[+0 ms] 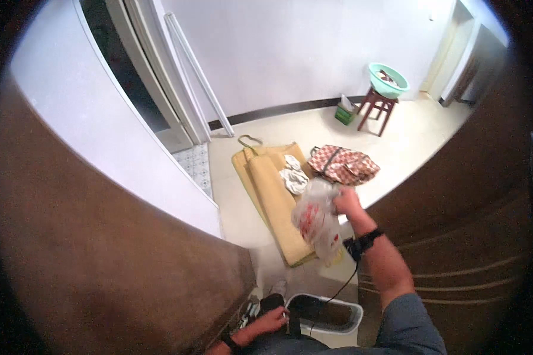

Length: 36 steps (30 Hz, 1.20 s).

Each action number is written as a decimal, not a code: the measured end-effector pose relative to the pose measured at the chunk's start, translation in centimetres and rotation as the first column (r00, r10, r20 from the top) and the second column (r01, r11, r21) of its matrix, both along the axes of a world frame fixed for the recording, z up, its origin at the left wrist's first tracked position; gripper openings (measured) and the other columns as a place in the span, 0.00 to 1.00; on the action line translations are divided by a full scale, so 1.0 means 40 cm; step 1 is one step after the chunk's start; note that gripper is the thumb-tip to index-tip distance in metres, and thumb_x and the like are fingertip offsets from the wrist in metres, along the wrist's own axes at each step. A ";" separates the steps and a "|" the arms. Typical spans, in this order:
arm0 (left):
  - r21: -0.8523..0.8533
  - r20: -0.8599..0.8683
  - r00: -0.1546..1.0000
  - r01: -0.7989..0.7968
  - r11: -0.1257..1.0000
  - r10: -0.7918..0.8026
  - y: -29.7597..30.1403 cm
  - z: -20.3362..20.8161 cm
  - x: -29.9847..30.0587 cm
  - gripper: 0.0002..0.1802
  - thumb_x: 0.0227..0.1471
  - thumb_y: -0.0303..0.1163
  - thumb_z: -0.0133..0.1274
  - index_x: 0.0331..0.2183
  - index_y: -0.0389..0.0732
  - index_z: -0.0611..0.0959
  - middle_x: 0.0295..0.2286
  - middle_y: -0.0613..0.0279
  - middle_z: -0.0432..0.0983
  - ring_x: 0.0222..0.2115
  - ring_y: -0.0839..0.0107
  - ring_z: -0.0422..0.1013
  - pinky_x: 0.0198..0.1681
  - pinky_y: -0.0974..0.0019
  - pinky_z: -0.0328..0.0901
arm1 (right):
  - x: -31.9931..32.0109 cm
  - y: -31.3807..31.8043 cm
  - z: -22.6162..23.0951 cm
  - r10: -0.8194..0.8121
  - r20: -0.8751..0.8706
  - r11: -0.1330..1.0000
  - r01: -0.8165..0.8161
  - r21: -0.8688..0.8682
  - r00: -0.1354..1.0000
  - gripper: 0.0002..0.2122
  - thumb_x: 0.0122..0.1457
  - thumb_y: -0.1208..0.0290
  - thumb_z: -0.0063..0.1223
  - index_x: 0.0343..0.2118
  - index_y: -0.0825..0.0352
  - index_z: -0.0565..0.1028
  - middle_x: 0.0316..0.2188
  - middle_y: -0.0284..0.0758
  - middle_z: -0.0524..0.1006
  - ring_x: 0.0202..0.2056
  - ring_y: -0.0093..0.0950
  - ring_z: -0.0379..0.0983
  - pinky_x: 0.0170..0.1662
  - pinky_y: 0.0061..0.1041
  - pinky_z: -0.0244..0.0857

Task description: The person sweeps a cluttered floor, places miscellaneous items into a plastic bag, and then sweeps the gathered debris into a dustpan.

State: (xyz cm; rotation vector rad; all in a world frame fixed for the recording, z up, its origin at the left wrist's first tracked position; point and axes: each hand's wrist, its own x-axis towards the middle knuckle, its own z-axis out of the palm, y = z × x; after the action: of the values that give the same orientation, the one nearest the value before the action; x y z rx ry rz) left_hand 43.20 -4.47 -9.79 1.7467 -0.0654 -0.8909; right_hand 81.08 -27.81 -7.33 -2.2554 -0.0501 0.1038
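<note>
My right hand (347,202) is stretched forward, closed on a thin white plastic bag (312,218) with red printing. The bag hangs partly in front of a folded yellow mat (269,186). White crumpled cloths (294,180) lie on the mat, just beyond the bag. Low by my body, my left hand (270,320) is closed; a small pale bit shows at its fingers, too small to name. To the right of that hand stands an oblong tub with a white rim (359,315) and a dark inside.
A red-and-white checked bag (343,165) lies beyond the mat. A dark wooden stool (379,107) bears a mint-green basin (389,89), with a green box (345,113) beside it. White poles (199,77) lean on the wall. Brown door panels (456,219) flank me.
</note>
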 end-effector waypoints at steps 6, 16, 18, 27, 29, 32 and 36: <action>0.062 0.038 0.992 -0.124 0.990 0.121 0.047 0.016 0.013 0.19 0.49 0.37 0.47 0.41 0.37 0.69 0.34 0.50 0.70 0.36 0.58 0.68 0.38 0.61 0.63 | 0.554 0.184 0.375 -0.135 0.363 0.969 0.047 0.242 0.922 0.20 0.45 0.70 0.54 0.41 0.72 0.65 0.22 0.37 0.73 0.20 0.24 0.69 0.21 0.25 0.64; 0.274 0.289 0.946 -0.231 0.934 0.149 0.012 -0.118 -0.093 0.21 0.53 0.42 0.43 0.44 0.37 0.69 0.38 0.50 0.67 0.39 0.57 0.64 0.39 0.59 0.61 | 0.481 0.274 0.530 -0.060 0.340 0.641 -0.225 0.734 0.938 0.26 0.53 0.75 0.48 0.54 0.73 0.53 0.32 0.39 0.70 0.33 0.27 0.69 0.36 0.26 0.70; 0.209 0.076 0.997 -0.040 0.977 0.025 0.031 0.011 0.029 0.20 0.48 0.38 0.48 0.41 0.38 0.68 0.35 0.48 0.70 0.37 0.55 0.67 0.39 0.59 0.62 | 0.404 0.213 0.460 0.001 0.277 0.708 -0.196 0.679 0.961 0.23 0.52 0.75 0.48 0.52 0.72 0.57 0.31 0.38 0.70 0.31 0.26 0.70 0.35 0.26 0.70; 0.345 0.182 0.956 0.159 0.925 -0.232 0.092 0.053 0.054 0.21 0.46 0.39 0.49 0.41 0.38 0.71 0.39 0.47 0.69 0.41 0.51 0.66 0.43 0.56 0.61 | -0.421 -0.096 0.111 0.057 -0.439 0.814 0.213 0.541 0.897 0.13 0.53 0.74 0.48 0.42 0.72 0.68 0.27 0.35 0.72 0.25 0.24 0.70 0.27 0.24 0.69; 0.313 0.194 0.936 0.224 0.923 -0.293 0.058 0.077 0.069 0.20 0.46 0.38 0.49 0.41 0.38 0.72 0.38 0.47 0.70 0.40 0.51 0.66 0.43 0.57 0.62 | -0.657 -0.197 0.122 -0.072 -0.573 0.738 0.430 0.519 0.816 0.13 0.53 0.74 0.48 0.42 0.72 0.68 0.27 0.35 0.72 0.24 0.23 0.70 0.26 0.25 0.69; 0.404 0.052 0.873 0.426 0.810 -0.485 -0.003 0.098 0.071 0.21 0.49 0.33 0.49 0.46 0.38 0.69 0.42 0.49 0.68 0.41 0.61 0.66 0.44 0.63 0.61 | -1.041 -0.338 0.118 -0.149 -0.672 0.545 0.627 0.557 0.726 0.14 0.52 0.73 0.50 0.42 0.71 0.68 0.25 0.34 0.72 0.24 0.22 0.69 0.25 0.23 0.68; 0.299 0.178 0.753 0.572 0.764 -0.633 -0.165 0.103 0.035 0.19 0.46 0.33 0.49 0.41 0.35 0.71 0.28 0.46 0.73 0.31 0.56 0.70 0.34 0.61 0.64 | -1.489 -0.464 0.144 -0.509 -0.538 0.443 0.740 0.507 0.673 0.14 0.49 0.72 0.48 0.40 0.71 0.70 0.21 0.36 0.73 0.21 0.21 0.69 0.25 0.21 0.66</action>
State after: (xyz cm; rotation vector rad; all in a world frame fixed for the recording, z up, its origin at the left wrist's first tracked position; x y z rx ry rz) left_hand 44.62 -11.07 -5.69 2.0975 -0.7880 -1.1481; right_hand 21.52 -46.36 -1.56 -1.3206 0.8236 0.0166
